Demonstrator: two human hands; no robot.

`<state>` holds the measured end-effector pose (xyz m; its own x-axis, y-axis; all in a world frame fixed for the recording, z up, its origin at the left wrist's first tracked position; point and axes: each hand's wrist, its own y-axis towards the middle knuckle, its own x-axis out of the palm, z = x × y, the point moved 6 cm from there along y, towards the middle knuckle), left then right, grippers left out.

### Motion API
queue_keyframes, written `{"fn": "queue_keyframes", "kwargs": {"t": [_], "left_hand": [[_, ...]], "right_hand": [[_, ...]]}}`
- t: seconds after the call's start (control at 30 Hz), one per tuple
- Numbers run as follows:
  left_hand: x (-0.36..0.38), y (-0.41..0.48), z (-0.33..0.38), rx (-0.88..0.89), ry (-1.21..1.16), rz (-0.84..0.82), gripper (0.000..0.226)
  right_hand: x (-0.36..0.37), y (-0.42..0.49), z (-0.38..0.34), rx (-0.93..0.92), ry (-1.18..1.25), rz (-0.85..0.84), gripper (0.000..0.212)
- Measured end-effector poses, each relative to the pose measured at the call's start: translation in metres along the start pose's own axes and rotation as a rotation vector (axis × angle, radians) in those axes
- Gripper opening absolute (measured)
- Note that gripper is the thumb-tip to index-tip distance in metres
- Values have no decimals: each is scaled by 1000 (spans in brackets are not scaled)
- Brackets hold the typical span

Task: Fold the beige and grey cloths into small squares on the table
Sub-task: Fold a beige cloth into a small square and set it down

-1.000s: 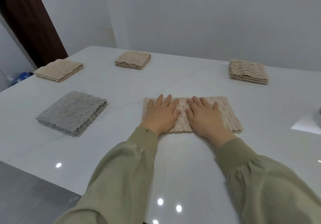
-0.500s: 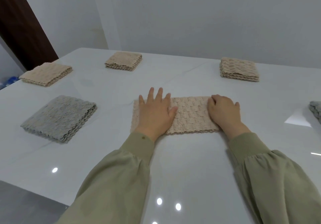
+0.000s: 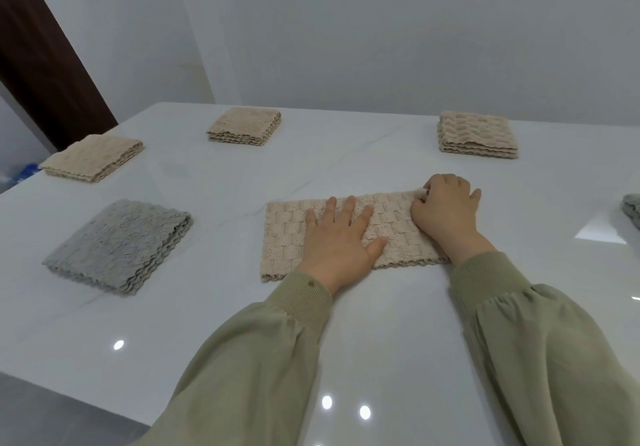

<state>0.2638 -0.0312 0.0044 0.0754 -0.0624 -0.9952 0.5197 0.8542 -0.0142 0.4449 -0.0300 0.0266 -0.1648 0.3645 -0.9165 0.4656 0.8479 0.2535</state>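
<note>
While the left hand [image 3: 337, 238] lies flat with its fingers spread on the beige, waffle-textured cloth [image 3: 287, 234], the right hand [image 3: 446, 210] sits curled at the cloth's right end, its fingertips pinched on the far right corner, where a small pale tag or corner peeks out by the thumb. That cloth is a long rectangle, seemingly folded in half already, lying near the front middle of the glossy white table [image 3: 242, 175]. By the look of it, the step in hand is the crosswise fold that turns the strip into a small square. The next move seems to call for lifting the gripped right end, carrying it over to the left edge while the flat hand pins the middle, then matching the scalloped edges and pressing the crease. Around it rest finished pieces: a folded grey fleecy square [image 3: 119, 245] to the left, three folded beige squares [image 3: 92, 156] farther back toward the wall, and a sliver of another grey cloth [image 3: 632, 210] at the right edge, its state not clear
</note>
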Motion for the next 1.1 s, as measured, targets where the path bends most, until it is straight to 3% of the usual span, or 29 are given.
{"fn": "queue_keyframes", "kwargs": {"t": [0.1, 0.17, 0.33, 0.43, 0.67, 0.73, 0.93, 1.03, 1.1], "left_hand": [[-2, -3, 0, 0, -34, 61, 69], [-6, -5, 0, -8, -116, 130, 72], [-42, -6, -11, 21, -600, 355, 65], [-76, -11, -19, 45, -863, 407, 54], [-134, -29, -36, 79, -733, 298, 1], [-142, -36, -43, 72, -708, 299, 9], [-171, -60, -68, -4, -867, 523, 15], [-180, -74, -82, -62, -909, 598, 18], [-183, -84, -90, -88, -932, 645, 17]], "right_hand": [[-21, -6, -9, 2, 379, 81, 7], [-35, -10, -20, -9, 620, 75, 13], [-69, -21, -54, -178, 741, 47, 25], [-82, -34, -72, -257, 801, 30, 29], [-107, -71, -107, -374, 847, 70, 21], [-112, -74, -114, -367, 830, 61, 22], [-110, -70, -122, -216, 687, -190, 20], [-94, -75, -121, -118, 754, -417, 23], [-86, -79, -119, -84, 812, -476, 20]]}}
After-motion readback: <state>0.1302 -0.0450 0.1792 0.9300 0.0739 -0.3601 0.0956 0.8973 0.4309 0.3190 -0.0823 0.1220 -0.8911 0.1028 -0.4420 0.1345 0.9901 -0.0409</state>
